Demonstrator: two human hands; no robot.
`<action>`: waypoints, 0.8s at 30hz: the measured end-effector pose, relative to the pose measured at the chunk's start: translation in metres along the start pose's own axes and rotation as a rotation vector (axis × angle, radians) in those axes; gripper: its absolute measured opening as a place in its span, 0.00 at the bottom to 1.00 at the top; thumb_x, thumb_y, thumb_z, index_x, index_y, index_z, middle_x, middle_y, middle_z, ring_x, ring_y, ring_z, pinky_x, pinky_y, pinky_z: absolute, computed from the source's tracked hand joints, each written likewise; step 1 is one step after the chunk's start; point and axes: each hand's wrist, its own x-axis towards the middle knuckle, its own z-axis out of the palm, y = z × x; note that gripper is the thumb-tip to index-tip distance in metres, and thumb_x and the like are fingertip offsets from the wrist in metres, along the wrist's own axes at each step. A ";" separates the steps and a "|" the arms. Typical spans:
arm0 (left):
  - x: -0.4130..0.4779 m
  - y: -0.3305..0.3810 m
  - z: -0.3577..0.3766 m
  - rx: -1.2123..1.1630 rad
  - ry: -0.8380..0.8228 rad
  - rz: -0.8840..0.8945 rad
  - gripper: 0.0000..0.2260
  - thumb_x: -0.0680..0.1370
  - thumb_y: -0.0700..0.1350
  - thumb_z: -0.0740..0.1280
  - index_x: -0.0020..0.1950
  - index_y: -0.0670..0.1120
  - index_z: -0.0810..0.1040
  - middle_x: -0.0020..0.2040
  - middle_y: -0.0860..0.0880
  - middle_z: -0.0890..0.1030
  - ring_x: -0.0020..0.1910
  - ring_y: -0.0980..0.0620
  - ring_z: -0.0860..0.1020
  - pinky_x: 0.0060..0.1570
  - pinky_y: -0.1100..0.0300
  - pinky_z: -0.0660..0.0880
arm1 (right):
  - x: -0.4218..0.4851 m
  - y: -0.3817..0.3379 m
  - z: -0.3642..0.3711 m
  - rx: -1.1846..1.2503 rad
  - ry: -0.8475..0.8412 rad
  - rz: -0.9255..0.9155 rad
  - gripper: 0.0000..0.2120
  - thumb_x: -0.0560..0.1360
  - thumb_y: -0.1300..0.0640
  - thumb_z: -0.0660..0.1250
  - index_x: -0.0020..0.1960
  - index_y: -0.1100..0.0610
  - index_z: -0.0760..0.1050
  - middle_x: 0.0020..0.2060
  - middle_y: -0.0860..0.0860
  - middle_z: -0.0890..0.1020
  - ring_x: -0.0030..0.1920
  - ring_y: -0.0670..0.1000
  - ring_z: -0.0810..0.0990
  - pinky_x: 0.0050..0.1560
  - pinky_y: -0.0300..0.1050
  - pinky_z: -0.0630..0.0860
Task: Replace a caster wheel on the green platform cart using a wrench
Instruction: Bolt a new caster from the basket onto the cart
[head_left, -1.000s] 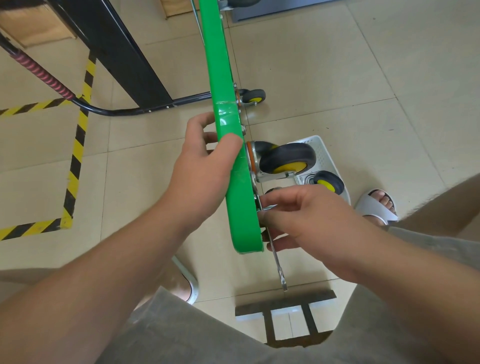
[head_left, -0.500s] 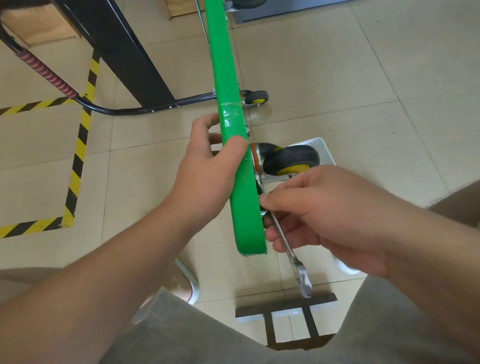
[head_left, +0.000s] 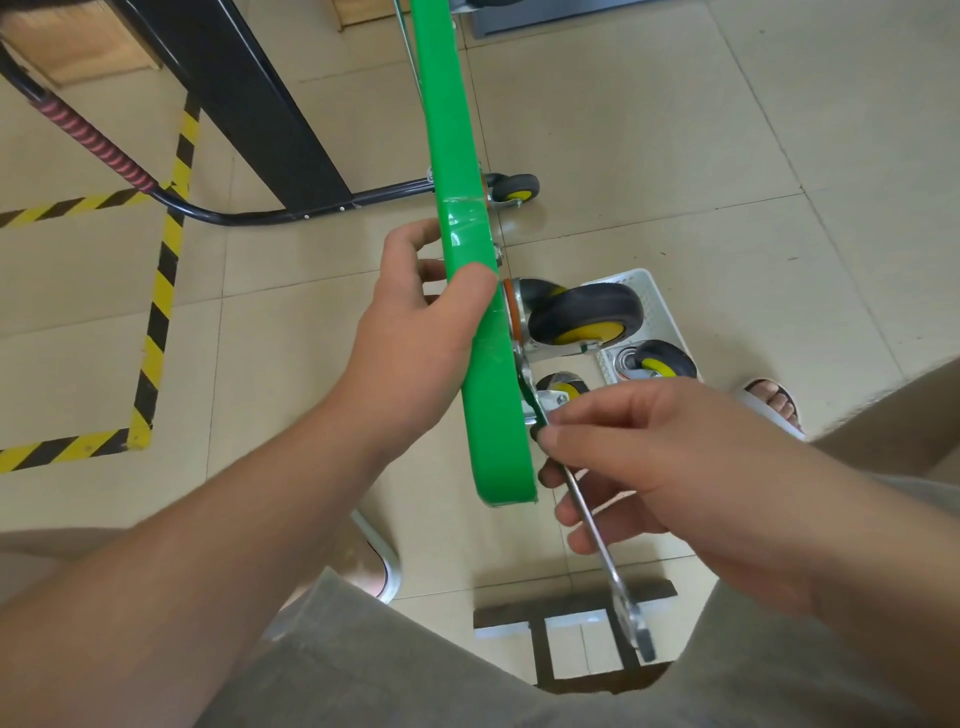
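The green platform cart (head_left: 457, 171) stands on its edge, running from the top of the view down to the middle. My left hand (head_left: 415, 332) grips its near end, thumb over the edge. A black caster wheel with a yellow hub (head_left: 582, 314) is mounted on the cart's underside, facing right. My right hand (head_left: 639, 467) holds a steel wrench (head_left: 597, 525) by its shaft. The wrench's upper end sits at the caster's mounting plate, hidden behind my fingers. Its lower ring end points toward me.
A white tray (head_left: 647, 291) on the tiled floor holds two loose casters (head_left: 662, 361). Another mounted caster (head_left: 514, 189) sits farther up the cart. The cart's black handle with red grip (head_left: 93, 140) curves left. Yellow-black floor tape (head_left: 156, 312), a black table leg and my sandalled feet surround the spot.
My right hand swung the wrench's lower end rightward and toward me, then shifted lower, uncovering the loose casters in the tray. The left hand kept its grip on the cart.
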 end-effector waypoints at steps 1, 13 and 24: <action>0.000 0.000 0.000 0.002 0.003 0.001 0.18 0.81 0.52 0.64 0.70 0.61 0.67 0.60 0.52 0.78 0.47 0.52 0.84 0.42 0.58 0.80 | 0.001 0.003 0.000 -0.007 0.016 0.006 0.05 0.77 0.59 0.73 0.51 0.58 0.83 0.41 0.58 0.86 0.35 0.55 0.86 0.36 0.49 0.84; -0.001 0.002 0.001 0.011 0.005 -0.005 0.20 0.77 0.55 0.63 0.70 0.62 0.68 0.61 0.51 0.78 0.49 0.49 0.85 0.46 0.52 0.84 | 0.027 0.020 0.002 -0.123 0.041 -0.101 0.06 0.78 0.58 0.73 0.54 0.51 0.83 0.44 0.58 0.87 0.45 0.61 0.87 0.44 0.56 0.86; -0.002 0.002 0.000 0.020 -0.003 -0.011 0.19 0.78 0.55 0.63 0.69 0.63 0.67 0.61 0.52 0.79 0.50 0.48 0.86 0.49 0.47 0.85 | 0.037 0.021 0.007 -0.248 0.100 -0.207 0.06 0.79 0.55 0.71 0.54 0.48 0.84 0.41 0.53 0.87 0.41 0.59 0.87 0.49 0.60 0.84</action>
